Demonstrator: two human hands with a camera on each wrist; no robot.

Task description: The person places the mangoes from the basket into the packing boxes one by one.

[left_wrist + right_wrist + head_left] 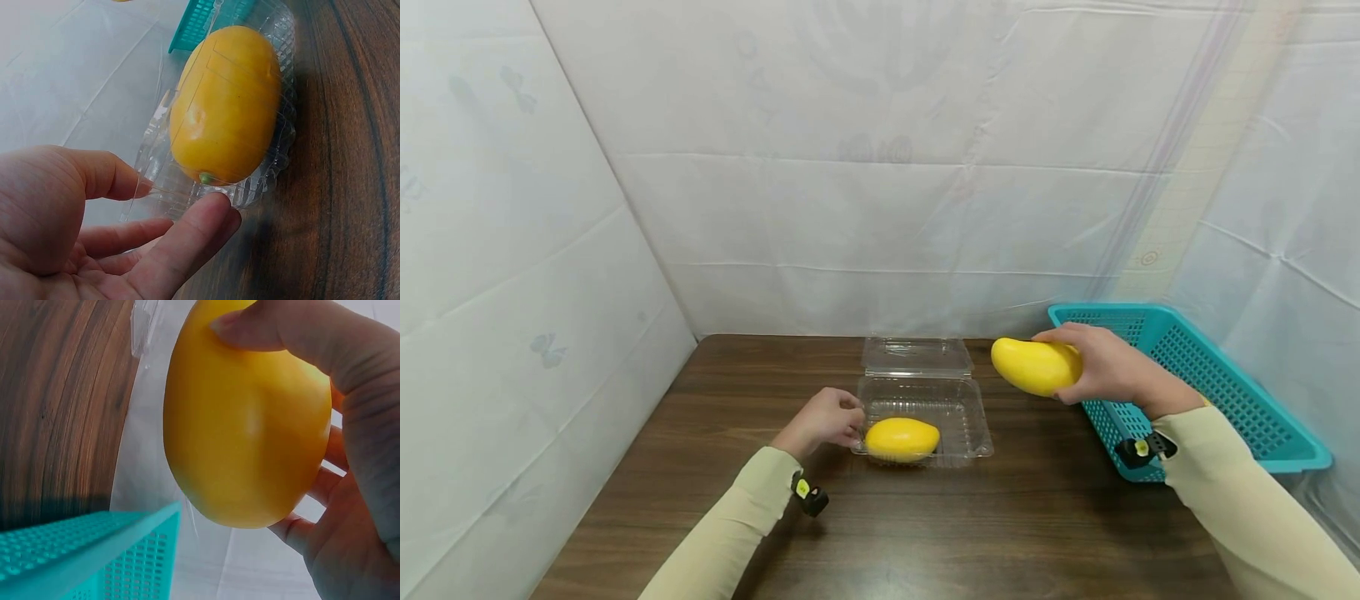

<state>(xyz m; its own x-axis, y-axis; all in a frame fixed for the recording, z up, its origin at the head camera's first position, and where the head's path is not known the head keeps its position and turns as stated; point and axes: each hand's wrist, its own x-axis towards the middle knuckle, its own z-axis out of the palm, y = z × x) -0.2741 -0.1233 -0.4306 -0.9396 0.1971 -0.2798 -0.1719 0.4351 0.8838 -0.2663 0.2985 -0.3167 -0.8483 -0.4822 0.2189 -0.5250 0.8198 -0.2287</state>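
A clear plastic clamshell container point(958, 421) lies unfolded on the table, its lid point(917, 357) laid back behind the tray. One yellow mango point(902, 439) rests along the tray's front side, its green stem end facing my left hand point(829, 417) in the left wrist view. That hand holds the tray's left edge, thumb and fingers on either side of the plastic. Over the table, between the tray and the basket, my right hand point(1093, 362) grips a second yellow mango point(244, 431), thumb on one side and fingers round the other.
A teal perforated basket point(1232, 379) stands on the right, under my right forearm; a bit of yellow shows inside it. The brown wooden table point(760, 375) meets white sheeting point(850, 208) at the back and left.
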